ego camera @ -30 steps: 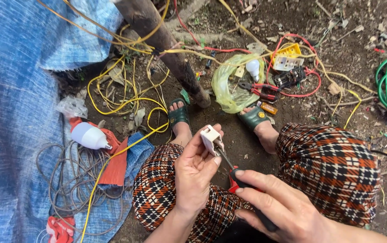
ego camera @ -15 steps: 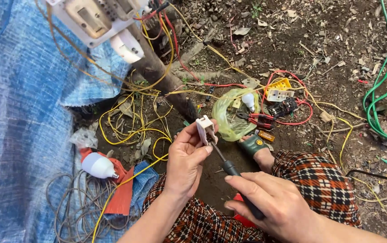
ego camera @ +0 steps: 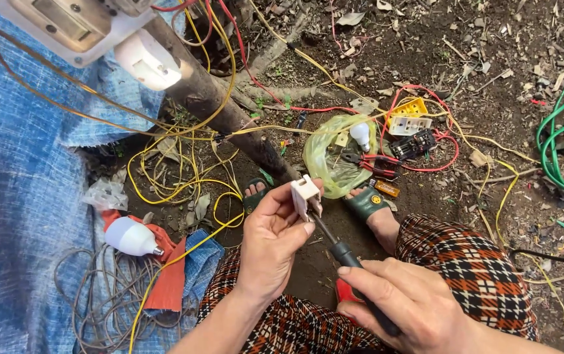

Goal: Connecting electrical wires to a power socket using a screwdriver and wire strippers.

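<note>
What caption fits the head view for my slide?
Left hand holds a white socket while right hand works a screwdriver into it, over wire-strewn dirt.

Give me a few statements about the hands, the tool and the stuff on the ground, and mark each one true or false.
1. The left hand holds a small white socket. True.
2. The right hand holds pliers. False: it grips a screwdriver.
3. The screwdriver tip meets the socket. True.
4. A bulb lies on red cloth. True.
5. The green cable lies on the blue tarp. False: it lies on bare dirt.
</note>
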